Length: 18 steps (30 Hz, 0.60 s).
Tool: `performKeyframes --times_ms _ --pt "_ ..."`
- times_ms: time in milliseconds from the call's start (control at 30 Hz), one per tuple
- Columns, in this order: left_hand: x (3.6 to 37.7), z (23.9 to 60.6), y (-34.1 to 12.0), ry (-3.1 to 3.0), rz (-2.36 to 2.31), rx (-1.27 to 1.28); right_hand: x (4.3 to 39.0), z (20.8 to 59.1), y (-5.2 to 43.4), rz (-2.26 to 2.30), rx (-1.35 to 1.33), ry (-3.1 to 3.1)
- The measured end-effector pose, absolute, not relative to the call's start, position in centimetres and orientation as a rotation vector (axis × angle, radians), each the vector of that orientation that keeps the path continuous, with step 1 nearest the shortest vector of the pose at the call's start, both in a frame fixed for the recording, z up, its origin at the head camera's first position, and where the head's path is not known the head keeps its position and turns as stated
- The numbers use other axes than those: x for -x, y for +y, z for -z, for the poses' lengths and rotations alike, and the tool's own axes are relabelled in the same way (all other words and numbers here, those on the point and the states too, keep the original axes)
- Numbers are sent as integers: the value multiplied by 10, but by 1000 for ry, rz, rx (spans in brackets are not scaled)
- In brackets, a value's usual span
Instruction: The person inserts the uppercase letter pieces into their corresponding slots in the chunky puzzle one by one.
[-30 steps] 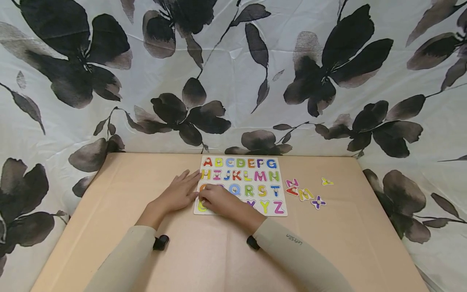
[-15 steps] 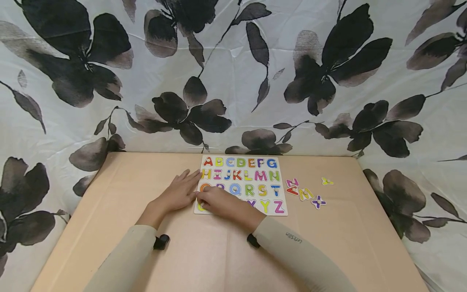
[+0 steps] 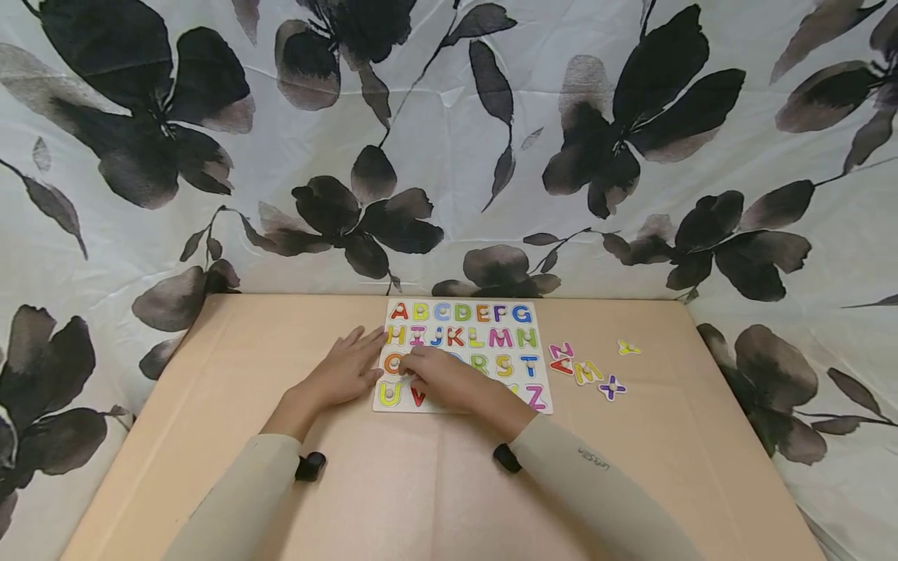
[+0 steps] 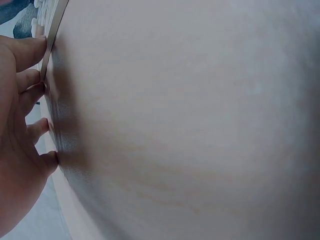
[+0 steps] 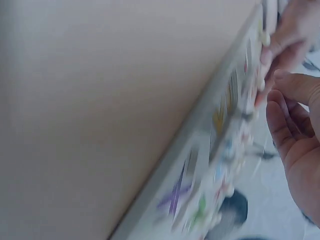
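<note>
A flowered cloth [image 3: 449, 140] hangs behind the tan surface [image 3: 421, 483], and near its far edge lies the alphabet board [image 3: 515, 321], flat, its long axis running left to right with the letter rows upright toward the person. It looks like a thin, stiff, light panel that would slide easily on the smooth top, best steadied at an edge. The left hand [image 3: 344, 370] rests flat with fingers [image 4: 27, 50] straight and slightly spread against the board's left edge. The right hand [image 3: 449, 380] lies over the lower middle rows, fingers loosely curled; whether they pinch a piece I cannot tell. The small letters seem light, lifted by their pegs. Loose letter pieces [image 3: 588, 368] lie just right of the board.
</note>
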State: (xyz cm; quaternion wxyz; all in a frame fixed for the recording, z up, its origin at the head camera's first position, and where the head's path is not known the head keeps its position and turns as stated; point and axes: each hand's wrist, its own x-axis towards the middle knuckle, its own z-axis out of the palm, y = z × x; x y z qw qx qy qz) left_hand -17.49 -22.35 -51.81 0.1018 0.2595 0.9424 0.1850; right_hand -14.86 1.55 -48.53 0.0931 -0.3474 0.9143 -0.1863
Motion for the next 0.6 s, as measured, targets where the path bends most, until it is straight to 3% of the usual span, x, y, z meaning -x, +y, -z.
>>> performKeyframes --times_ms 600 --pt "170 512 -221 2790 -533 -747 136 469 142 635 685 2911"
